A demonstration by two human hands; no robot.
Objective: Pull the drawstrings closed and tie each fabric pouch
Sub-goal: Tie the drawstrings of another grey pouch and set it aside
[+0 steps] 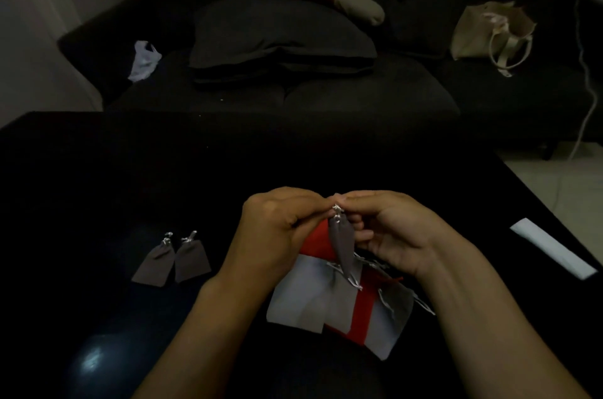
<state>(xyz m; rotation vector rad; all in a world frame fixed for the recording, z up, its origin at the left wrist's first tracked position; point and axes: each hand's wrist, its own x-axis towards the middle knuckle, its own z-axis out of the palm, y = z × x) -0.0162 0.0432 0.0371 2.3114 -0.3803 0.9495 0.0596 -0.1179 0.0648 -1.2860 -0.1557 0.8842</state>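
A small grey fabric pouch point(342, 243) hangs in the air above the black table point(98, 176), its gathered neck and silver drawstring at the top. My left hand point(277, 229) and my right hand point(394, 229) meet at that neck, and the fingertips of both pinch the drawstring there. Beneath my hands lies a loose pile of grey and red pouches point(339, 304) with silver strings trailing out. Two grey pouches point(173, 260) with knotted necks lie side by side on the table to the left.
A white strip of paper point(551, 248) lies near the table's right edge. Beyond the table stands a dark sofa point(326, 95) with a grey cushion point(277, 36), a beige tote bag point(496, 33) and a white cloth point(143, 60).
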